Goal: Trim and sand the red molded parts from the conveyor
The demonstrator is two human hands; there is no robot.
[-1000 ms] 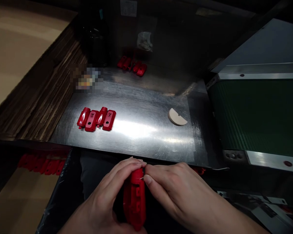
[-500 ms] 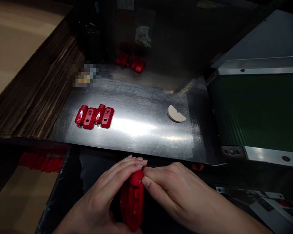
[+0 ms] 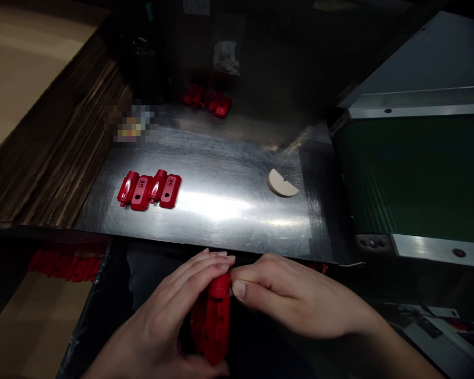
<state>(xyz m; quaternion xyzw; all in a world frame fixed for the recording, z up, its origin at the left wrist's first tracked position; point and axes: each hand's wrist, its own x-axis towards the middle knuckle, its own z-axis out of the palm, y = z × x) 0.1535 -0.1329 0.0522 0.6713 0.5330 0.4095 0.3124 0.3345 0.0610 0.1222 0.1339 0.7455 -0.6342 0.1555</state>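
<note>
My left hand (image 3: 169, 310) is wrapped round a red plastic housing (image 3: 217, 321), fingers over its top end and thumb under its lower end. The housing stands on end just in front of the table's near edge, its hollow, ribbed side showing. My right hand (image 3: 284, 295) is closed in a pinch against the housing's upper right edge. Whatever lies between that thumb and forefinger is too small and hidden to name. On the metal table ahead, several red plastic parts (image 3: 149, 190) lie side by side at the left. A pale half-round piece (image 3: 281, 184) lies to the right.
Stacked cardboard (image 3: 55, 121) borders the table (image 3: 229, 158) on the left. A green conveyor belt (image 3: 414, 179) runs at the right. More red parts (image 3: 65, 266) sit in a carton (image 3: 35, 321) at lower left. Toward the back stand further red pieces (image 3: 207, 100) and a dark bottle (image 3: 146, 63).
The view has shifted slightly. The red housing has turned a little in my left hand's grip. My right wrist has rotated and its pinch stays at the upper edge.
</note>
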